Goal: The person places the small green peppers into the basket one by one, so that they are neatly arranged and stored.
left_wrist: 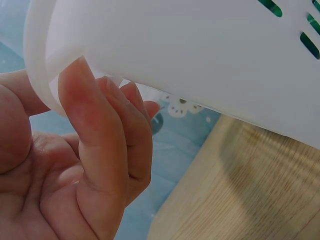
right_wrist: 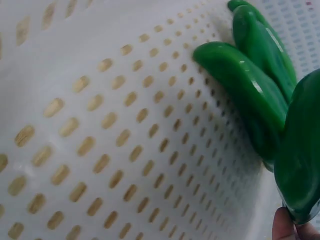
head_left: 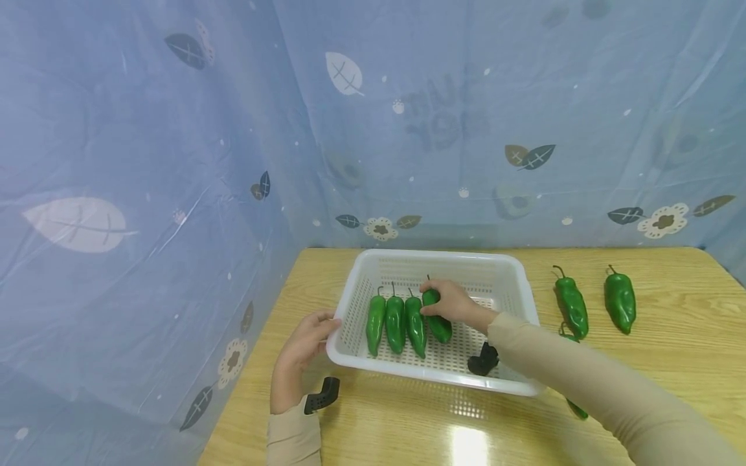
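A white perforated plastic basket stands on the table. My left hand grips its left rim, the thumb on one side and bent fingers on the other in the left wrist view. Inside, three green peppers lie side by side in a row, stems toward the far wall. Just right of that row, my right hand pinches a fourth green pepper near its stem end. In the right wrist view this pepper overlaps the others, with fingertips at its end.
Right of the basket, green peppers lie on the wooden table, one partly hidden by the right sleeve. Another pepper lies farther right. Black wrist devices show at both wrists. A blue patterned sheet hangs behind and to the left.
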{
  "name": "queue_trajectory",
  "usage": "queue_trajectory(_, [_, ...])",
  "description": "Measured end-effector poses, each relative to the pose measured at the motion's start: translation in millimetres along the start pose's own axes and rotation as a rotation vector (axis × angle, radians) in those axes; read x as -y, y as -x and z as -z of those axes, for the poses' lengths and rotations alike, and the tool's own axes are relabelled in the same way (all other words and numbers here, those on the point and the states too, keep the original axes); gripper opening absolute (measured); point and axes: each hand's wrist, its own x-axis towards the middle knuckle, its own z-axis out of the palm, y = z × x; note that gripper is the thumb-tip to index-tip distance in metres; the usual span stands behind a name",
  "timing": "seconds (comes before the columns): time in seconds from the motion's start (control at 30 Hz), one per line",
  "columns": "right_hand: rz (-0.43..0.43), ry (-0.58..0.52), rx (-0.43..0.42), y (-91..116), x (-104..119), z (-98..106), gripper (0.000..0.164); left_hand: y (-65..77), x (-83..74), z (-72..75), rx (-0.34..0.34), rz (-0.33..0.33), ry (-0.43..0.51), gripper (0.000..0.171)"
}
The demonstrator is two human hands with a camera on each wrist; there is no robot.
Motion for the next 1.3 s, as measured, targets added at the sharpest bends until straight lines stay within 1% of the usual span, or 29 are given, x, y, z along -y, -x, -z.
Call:
queue_trajectory(0.17, [0.006, 0.041, -0.003, 0.5, -1.7, -4.9, 0.049, 0.4, -1.1, -0.2, 0.005, -0.003, 0.002, 0.041])
queue_trajectory(0.43, [0.001, 0.035, 0.008, 0.1, -5.6, -10.3, 0.048, 1.0, -1.6, 0.2, 0.007, 0.001, -0.008, 0.041])
queue_trajectory(0.63, [0.019, 0.065, 0.013, -0.3, -8.1, -12.5, 0.048, 0.4, -0.4, 1.2, 0.016, -0.007, -0.007, 0.042])
queue_trajectory(0.87, [0.028, 0.081, 0.022, -0.3, -10.8, -13.7, 0.051, -0.5, 0.1, 0.8, 0.004, 0.008, 0.001, 0.040])
queue_trajectory(1.1, [0.010, 0.099, 0.046, -0.1, -8.9, -12.2, 0.054, -1.6, 0.9, 1.1, 0.020, -0.006, 0.000, 0.041])
queue_trajectory(1.3, [-0.005, 0.091, 0.068, -0.5, -7.7, -11.9, 0.057, -1.2, 0.5, 1.0, 0.011, -0.001, 0.004, 0.040])
